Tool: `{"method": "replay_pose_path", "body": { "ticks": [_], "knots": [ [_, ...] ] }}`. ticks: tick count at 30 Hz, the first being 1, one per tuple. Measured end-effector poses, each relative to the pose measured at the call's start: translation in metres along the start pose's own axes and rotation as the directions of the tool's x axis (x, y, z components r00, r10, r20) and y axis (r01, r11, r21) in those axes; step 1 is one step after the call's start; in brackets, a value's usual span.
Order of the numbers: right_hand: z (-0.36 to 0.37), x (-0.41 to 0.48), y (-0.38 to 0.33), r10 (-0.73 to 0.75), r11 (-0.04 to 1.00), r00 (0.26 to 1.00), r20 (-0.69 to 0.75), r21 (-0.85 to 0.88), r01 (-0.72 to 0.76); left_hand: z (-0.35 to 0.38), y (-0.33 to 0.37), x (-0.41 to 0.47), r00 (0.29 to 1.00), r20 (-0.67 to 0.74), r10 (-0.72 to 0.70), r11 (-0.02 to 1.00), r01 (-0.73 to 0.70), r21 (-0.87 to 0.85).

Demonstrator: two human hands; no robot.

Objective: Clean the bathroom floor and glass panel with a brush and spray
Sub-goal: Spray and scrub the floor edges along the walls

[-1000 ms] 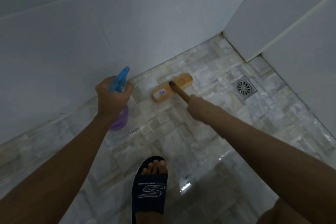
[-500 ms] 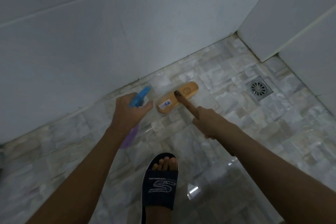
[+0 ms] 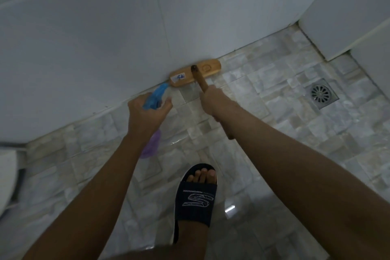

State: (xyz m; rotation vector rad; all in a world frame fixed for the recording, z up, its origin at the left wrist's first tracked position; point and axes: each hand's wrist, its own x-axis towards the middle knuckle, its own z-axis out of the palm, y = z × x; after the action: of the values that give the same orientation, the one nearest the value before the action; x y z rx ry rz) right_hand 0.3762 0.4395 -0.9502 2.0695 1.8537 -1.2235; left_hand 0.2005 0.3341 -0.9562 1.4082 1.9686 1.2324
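Observation:
A wooden brush head [image 3: 195,73] lies on the wet tiled floor [image 3: 263,112], pressed against the foot of the white wall. Its brown handle [image 3: 200,79] runs back into my right hand [image 3: 213,101], which grips it. My left hand [image 3: 146,113] holds a spray bottle with a blue trigger head [image 3: 157,96] and a purple body [image 3: 152,146]. The nozzle points toward the wall joint just left of the brush head. No glass panel can be made out.
A round metal floor drain [image 3: 320,93] sits at the right. White wall tiles [image 3: 105,48] rise behind the brush, with a corner at the upper right. My foot in a dark slide sandal [image 3: 196,198] stands on the floor below. A white fixture edge [image 3: 6,177] shows at the far left.
The brush head has slid away from me across the tiles until it meets the wall base. Both hands have followed it forward, and the spray nozzle has drawn close to the brush.

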Motion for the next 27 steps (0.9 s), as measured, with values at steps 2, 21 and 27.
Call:
{"method": "replay_pose_path", "body": {
  "ticks": [2, 21, 27],
  "knots": [
    [-0.003, -0.001, 0.014, -0.018, 0.997, 0.999, 0.032, -0.071, 0.020, -0.002, -0.001, -0.001, 1.000, -0.023, 0.003, 1.000, -0.004, -0.014],
    [-0.036, -0.007, -0.005, 0.015, 0.984, 0.999, 0.050, -0.180, -0.006, 0.004, 0.004, -0.006, 0.991, 0.033, 0.133, 0.988, -0.135, 0.073],
    [-0.009, -0.045, 0.093, -0.001, 0.975, 0.994, 0.107, -0.220, 0.025, 0.002, -0.001, -0.001, 0.997, -0.051, 0.057, 0.998, -0.056, 0.029]
  ]
}}
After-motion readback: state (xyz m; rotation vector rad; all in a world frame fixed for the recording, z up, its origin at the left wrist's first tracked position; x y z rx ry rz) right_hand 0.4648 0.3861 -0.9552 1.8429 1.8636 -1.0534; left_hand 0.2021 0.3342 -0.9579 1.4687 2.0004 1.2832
